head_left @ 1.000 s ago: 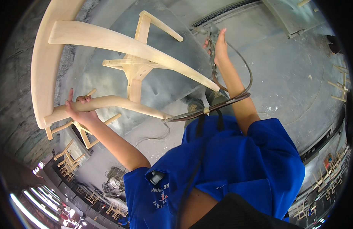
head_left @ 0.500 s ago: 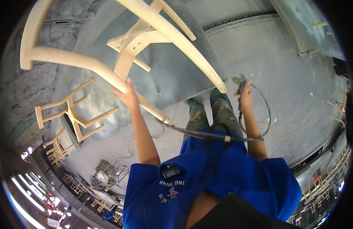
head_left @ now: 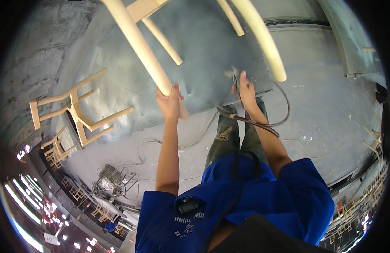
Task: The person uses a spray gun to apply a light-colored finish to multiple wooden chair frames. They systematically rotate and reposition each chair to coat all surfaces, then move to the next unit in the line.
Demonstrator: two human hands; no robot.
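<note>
My left hand (head_left: 168, 101) is wrapped round a leg of a pale wooden chair frame (head_left: 138, 46), near that leg's lower end. Much of the frame runs out of view at the top; another thick curved leg (head_left: 266, 40) and two thinner rails show. My right hand (head_left: 250, 97) grips what looks like a small dark spray gun (head_left: 234, 77), held between the two thick legs and apart from the wood. A dark hose (head_left: 287, 101) loops from it round my right forearm. Motion blurs the gun's front end.
A second bare chair frame (head_left: 79, 111) stands at the left, with more frames (head_left: 58, 149) behind it. A wire-like spool with tangled cable (head_left: 111, 177) sits at the lower left. Thin hose (head_left: 195, 141) trails over the grey floor. A metal panel (head_left: 347, 38) rises at the far right.
The chair frame has turned and shifted up and right, with my left hand moving right on its leg. My right hand has brought the spray gun left and slightly farther away.
</note>
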